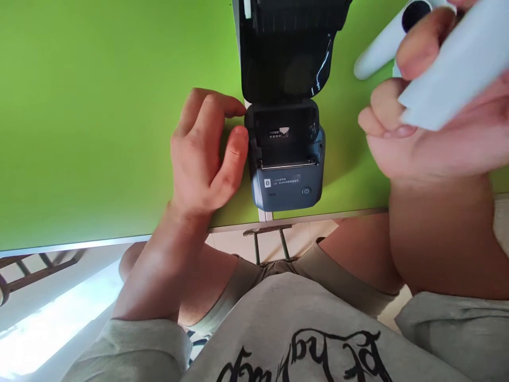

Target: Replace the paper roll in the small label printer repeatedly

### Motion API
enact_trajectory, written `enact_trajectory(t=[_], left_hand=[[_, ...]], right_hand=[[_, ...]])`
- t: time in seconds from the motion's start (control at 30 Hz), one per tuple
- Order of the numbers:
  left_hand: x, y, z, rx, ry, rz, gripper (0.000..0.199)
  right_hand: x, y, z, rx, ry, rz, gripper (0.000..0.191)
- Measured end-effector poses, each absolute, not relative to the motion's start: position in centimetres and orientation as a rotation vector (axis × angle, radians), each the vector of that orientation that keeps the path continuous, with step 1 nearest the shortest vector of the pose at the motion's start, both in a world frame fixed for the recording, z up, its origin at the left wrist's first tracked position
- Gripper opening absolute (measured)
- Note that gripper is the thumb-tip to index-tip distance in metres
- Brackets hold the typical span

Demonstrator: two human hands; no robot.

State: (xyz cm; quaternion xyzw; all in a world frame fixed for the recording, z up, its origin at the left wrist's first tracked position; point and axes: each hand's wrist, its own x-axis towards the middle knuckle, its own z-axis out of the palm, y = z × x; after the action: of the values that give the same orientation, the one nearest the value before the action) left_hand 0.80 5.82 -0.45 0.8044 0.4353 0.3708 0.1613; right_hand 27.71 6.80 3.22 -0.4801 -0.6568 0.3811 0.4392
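Observation:
A small blue-grey label printer (pixel 286 185) stands near the table's front edge with its black lid (pixel 284 63) swung up and back. Its inner bay shows no roll, only a printed label and a small white mark. My left hand (pixel 209 151) rests beside it, fingers bent and apart, index tip and thumb touching the printer's left side. To the right, raised above the table and partly out of frame, my right hand (pixel 417 127) is closed around a white paper strip (pixel 457 74) with a jagged end. Part of that strip hides the palm.
Behind my right hand, a white paper roll (pixel 377 48) with a dark open core lies on the green table (pixel 99 106). The table's metal edge (pixel 99 243) runs in front of my lap. A dark-framed stool or chair part (pixel 43 270) stands below at left.

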Motion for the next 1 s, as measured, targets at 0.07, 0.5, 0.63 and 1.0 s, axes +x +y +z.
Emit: enact_trajectory(t=[0.07, 0.5, 0.63, 1.0], left_hand=[[0.7, 5.9, -0.6, 2.312, 1.213, 1.044, 0.029], [0.7, 6.4, -0.4, 2.217, 1.358, 0.741, 0.059], [0.9, 6.3, -0.2, 2.191, 1.357, 0.759, 0.059], [1.0, 5.7, 0.1, 2.256, 1.36, 0.729, 0.044]], right_hand=[[27.7, 6.6, 1.8, -1.04, -1.443, 0.98, 0.033], [26.8, 5.9, -1.6, -1.313, -1.757, 0.404, 0.045], [27.6, 6.2, -1.8, -1.317, -1.85, 0.247, 0.031], [28.6, 6.3, -1.6, -1.378, -1.98, 0.326, 0.039]])
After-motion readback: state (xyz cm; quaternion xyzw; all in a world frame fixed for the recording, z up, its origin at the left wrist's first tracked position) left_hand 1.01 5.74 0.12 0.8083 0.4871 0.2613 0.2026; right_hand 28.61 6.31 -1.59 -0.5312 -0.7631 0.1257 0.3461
